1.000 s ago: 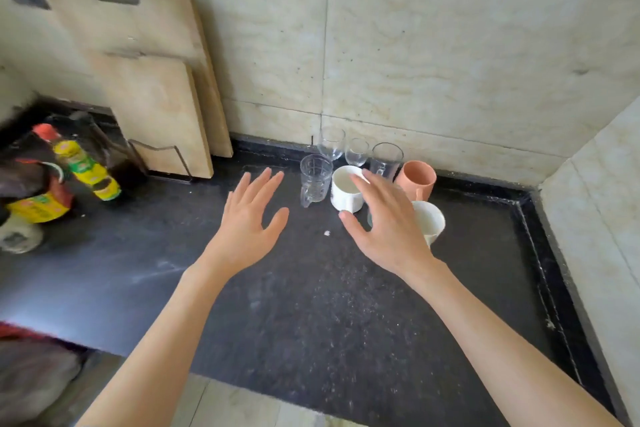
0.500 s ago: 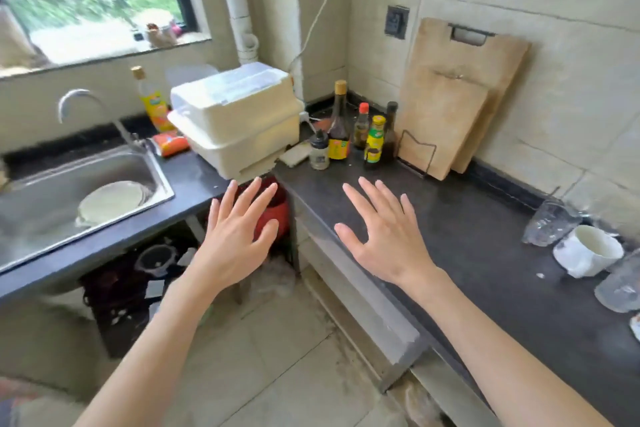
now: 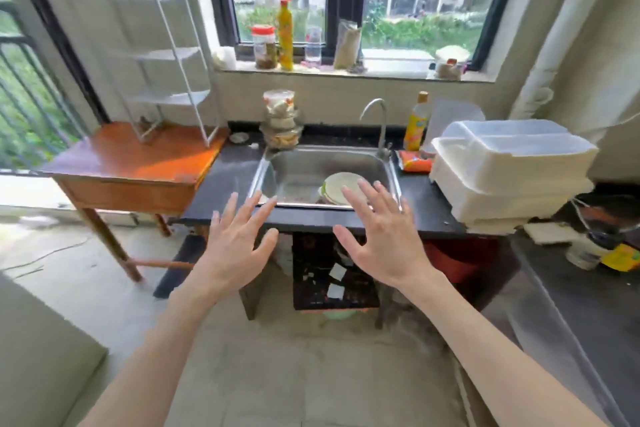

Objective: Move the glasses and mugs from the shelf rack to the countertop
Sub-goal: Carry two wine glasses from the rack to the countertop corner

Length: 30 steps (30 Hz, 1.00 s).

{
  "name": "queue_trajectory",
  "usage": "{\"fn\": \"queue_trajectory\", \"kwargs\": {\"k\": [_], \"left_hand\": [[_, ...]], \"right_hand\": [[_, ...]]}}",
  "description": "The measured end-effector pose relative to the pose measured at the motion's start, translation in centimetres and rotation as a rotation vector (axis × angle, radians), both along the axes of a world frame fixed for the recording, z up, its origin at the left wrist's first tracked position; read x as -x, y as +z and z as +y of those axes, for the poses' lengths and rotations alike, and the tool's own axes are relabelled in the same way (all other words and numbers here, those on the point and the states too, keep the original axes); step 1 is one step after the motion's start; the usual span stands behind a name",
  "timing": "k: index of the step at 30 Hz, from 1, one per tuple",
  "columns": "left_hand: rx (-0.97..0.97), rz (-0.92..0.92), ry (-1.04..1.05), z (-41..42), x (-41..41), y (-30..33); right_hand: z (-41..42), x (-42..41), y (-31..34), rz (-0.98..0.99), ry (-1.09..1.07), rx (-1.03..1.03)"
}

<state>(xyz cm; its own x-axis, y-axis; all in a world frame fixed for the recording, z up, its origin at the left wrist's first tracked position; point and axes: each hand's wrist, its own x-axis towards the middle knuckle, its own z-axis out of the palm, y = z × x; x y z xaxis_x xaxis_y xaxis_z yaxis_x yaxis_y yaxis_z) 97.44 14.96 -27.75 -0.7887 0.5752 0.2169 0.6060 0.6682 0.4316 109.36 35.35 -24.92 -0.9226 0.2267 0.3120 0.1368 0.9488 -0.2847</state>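
The shelf rack (image 3: 166, 55), white wire with three tiers, stands upright on the wooden side table (image 3: 138, 159) at upper left, and I see no glass or mug on any tier from here, though motion blur softens that corner. My left hand (image 3: 239, 246) and right hand (image 3: 384, 243) hang in mid-air in front of the sink (image 3: 294, 170), palms down, fingers straight and fanned apart, holding nothing and touching nothing. The rack lies ahead and to the left of both hands, well apart from them, across the end of the dark counter (image 3: 228, 180); my left hand is the nearer of the two. The rack's long axis runs vertically, with its tiers opening toward me. No glasses or mugs show anywhere in this view, so I cannot say from here where they sit. A plate (image 3: 337, 185) lies in the sink just beyond my right fingertips (image 3: 363, 185), and a white lidded tub (image 3: 512, 163) sits on the counter to the right. My judgement: if the tiers are bare as they look, nothing is left to fetch; any further reach would go up and left, led by the left hand.
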Motion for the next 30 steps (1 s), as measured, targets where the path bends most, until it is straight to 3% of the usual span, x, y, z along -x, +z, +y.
{"fn": "queue_trajectory", "kwargs": {"k": [9, 19, 25, 30], "left_hand": [[0.031, 0.029, 0.241, -8.4, 15.4, 2.8], [-0.025, 0.055, 0.342, -17.7, 30.1, 4.8], [-0.034, 0.021, 0.311, -24.4, 40.7, 2.8], [-0.059, 0.026, 0.250, -28.7, 49.8, 5.6]], "right_hand": [[-6.2, 20.0, 2.2, 0.046, 0.233, 0.007], [-15.6, 38.5, 3.9, 0.048, 0.368, -0.055], [-22.0, 48.6, 2.9, 0.047, 0.330, -0.049], [-26.4, 56.3, 4.1, 0.030, 0.255, -0.046]]}}
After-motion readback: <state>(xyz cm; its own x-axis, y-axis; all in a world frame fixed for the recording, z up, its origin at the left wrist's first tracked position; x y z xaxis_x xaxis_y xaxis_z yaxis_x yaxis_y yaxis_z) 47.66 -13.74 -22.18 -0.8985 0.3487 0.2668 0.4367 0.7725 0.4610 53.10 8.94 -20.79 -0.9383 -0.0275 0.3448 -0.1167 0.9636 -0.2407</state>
